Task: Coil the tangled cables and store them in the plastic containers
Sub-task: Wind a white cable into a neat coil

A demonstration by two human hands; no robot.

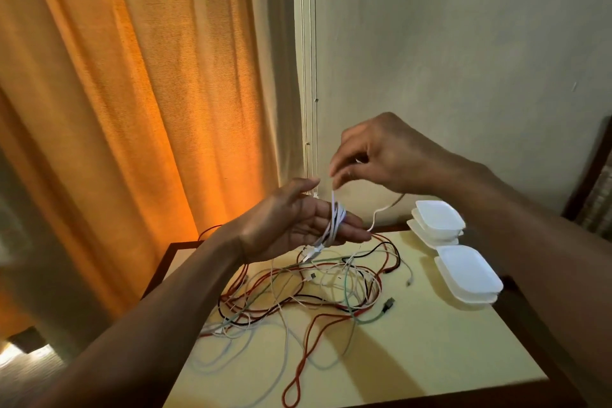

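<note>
**Winding, loop by loop**

Holds the left hand (298, 225) flat above the desk (430, 358), fingers straight, with loops of one white cable (335, 225) wrapped round them. Pinches that cable's free run in the right hand (381, 156), just above the left hand. Shows the tangled cables (314, 288) heaped on the desk: red, black, green and several white, exact count unclear. Shows two stacks of plastic containers (467, 275) at the right edge. Judged light, limp and springy; best gripped near a plug, loops pinned by a thumb.
</note>
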